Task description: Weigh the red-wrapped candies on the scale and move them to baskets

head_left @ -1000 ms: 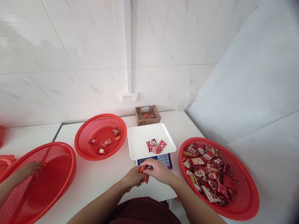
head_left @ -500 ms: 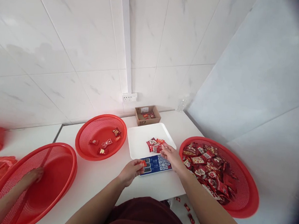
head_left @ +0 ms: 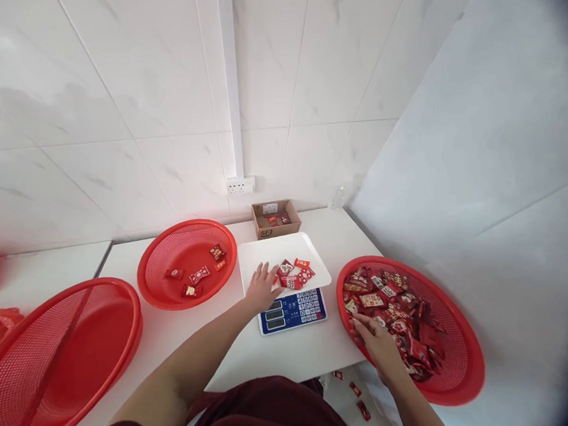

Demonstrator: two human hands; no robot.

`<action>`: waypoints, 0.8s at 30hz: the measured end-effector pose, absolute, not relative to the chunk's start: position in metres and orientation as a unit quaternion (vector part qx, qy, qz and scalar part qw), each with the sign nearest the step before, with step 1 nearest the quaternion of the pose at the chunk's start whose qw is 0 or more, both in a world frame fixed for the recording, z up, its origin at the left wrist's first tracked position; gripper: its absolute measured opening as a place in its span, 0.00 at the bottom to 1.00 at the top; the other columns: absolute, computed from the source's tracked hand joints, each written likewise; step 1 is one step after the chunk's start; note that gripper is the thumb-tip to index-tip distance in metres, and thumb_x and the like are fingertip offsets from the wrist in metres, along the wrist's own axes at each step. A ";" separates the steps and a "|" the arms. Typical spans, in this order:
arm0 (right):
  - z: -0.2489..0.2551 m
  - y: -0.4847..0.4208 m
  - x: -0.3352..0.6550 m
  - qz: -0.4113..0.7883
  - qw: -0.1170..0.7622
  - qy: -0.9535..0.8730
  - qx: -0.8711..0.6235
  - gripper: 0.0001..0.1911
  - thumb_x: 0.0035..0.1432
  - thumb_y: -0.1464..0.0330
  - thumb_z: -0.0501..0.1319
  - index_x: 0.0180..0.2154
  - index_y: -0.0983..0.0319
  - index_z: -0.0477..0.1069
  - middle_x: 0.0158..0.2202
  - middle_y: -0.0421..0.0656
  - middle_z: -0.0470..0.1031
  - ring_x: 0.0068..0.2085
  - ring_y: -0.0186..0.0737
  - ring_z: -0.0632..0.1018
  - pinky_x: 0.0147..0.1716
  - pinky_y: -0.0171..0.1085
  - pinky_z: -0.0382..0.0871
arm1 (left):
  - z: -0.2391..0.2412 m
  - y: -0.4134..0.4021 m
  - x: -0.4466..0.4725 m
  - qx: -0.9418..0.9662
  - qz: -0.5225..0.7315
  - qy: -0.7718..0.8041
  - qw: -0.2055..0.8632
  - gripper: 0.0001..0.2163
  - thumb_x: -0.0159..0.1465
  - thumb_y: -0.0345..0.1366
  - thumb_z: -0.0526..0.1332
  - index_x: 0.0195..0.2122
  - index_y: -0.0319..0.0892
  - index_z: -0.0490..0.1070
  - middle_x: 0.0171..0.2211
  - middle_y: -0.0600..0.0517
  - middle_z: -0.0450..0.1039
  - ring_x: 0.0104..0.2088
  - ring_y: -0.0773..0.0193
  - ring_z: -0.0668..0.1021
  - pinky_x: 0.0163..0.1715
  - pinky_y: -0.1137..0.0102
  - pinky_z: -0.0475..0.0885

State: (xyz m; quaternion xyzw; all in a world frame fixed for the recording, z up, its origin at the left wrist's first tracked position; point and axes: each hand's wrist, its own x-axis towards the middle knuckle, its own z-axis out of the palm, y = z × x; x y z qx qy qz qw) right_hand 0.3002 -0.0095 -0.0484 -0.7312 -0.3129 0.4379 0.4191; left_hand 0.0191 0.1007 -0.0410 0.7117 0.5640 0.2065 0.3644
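Observation:
Several wrapped candies (head_left: pixel 291 282), red with pale print, lie on the white tray of the weighing scale (head_left: pixel 257 250). At the tray's left front, my left hand (head_left: pixel 262 290) is open, fingers spread, beside the candies; a bit of red wrapper shows by its fingertips. My right hand (head_left: pixel 377 343) is over the near left side of the red basket (head_left: pixel 467 381), which holds a heap of wrapped candies (head_left: pixel 406 312). Its fingers are partly bent and look apart, close to the candies, with no candy clearly in them. The scale's blue keypad (head_left: pixel 294 311) lies between my arms.
A red basket (head_left: pixel 151 272) with several candies stands left of the scale, and a larger red basket (head_left: pixel 132 332) is nearer. Behind the scale sits a cardboard box (head_left: pixel 276 228) with candies. A clear plastic item (head_left: pixel 338 197) stands by the wall. Candies (head_left: pixel 355 389) lie on the floor.
My left hand has moved onto the tray and let go of the small orange-red candy. My right hand has left the tray for the right basket. Another person's hand has left the left basket.

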 end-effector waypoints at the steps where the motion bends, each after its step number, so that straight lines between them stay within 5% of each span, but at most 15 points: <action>1: -0.048 -0.012 0.302 0.436 0.419 -0.313 -0.733 0.16 0.42 0.59 0.61 0.35 0.58 0.73 0.33 0.45 0.78 0.32 0.44 0.78 0.34 0.42 0.74 | -0.045 0.101 0.023 0.738 0.184 0.545 0.353 0.31 0.59 0.47 0.58 0.62 0.46 0.54 0.67 0.46 0.42 0.67 0.51 0.39 0.62 0.55 0.37; 6: -0.043 -0.025 0.302 0.443 0.406 -0.316 -0.734 0.17 0.42 0.59 0.61 0.35 0.58 0.73 0.33 0.45 0.79 0.33 0.45 0.78 0.36 0.43 0.74 | -0.051 0.107 0.045 0.809 0.108 0.498 0.293 0.33 0.61 0.54 0.51 0.65 0.49 0.47 0.68 0.47 0.35 0.66 0.47 0.37 0.61 0.49 0.33; 13: -0.044 -0.038 0.316 0.407 0.375 -0.371 -0.746 0.19 0.44 0.57 0.60 0.38 0.58 0.74 0.40 0.46 0.79 0.38 0.47 0.78 0.41 0.45 0.71 | -0.047 0.132 0.074 0.847 0.050 0.477 0.230 0.30 0.61 0.56 0.48 0.64 0.56 0.50 0.68 0.51 0.37 0.66 0.44 0.36 0.57 0.41 0.29; 24: -0.054 -0.044 0.336 0.364 0.351 -0.370 -0.780 0.20 0.44 0.55 0.58 0.36 0.59 0.74 0.36 0.45 0.80 0.37 0.47 0.79 0.40 0.43 0.70 | -0.061 0.154 0.072 0.852 0.012 0.502 0.149 0.31 0.62 0.57 0.43 0.64 0.48 0.52 0.67 0.49 0.41 0.66 0.45 0.40 0.58 0.40 0.34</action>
